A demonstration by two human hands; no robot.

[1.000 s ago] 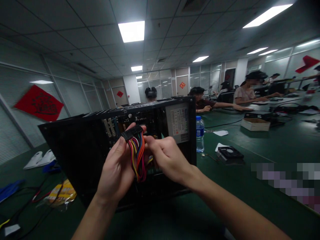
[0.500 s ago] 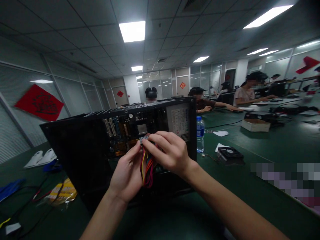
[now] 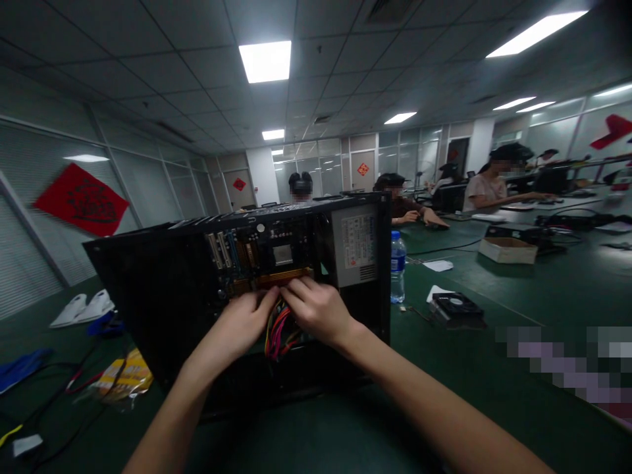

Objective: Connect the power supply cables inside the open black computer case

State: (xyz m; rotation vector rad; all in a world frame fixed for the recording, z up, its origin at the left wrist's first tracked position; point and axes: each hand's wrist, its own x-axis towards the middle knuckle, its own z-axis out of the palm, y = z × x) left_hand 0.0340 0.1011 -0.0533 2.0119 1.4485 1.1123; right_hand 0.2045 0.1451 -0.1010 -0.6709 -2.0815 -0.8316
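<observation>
While pinching the wire bundle from both sides, left hand and right hand press its plug end against the motherboard inside the open case. Fingers closed on wires, probably steadying the connector. Bottle beside case.

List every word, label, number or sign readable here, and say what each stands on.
None can be read.
White label on the grey power supply box: print too small.
Blue label on the clear plastic water bottle: blurred.
Red diamond wall hanging with a black figure: blurred.
Small red diamond signs on the far doors: too small.
</observation>
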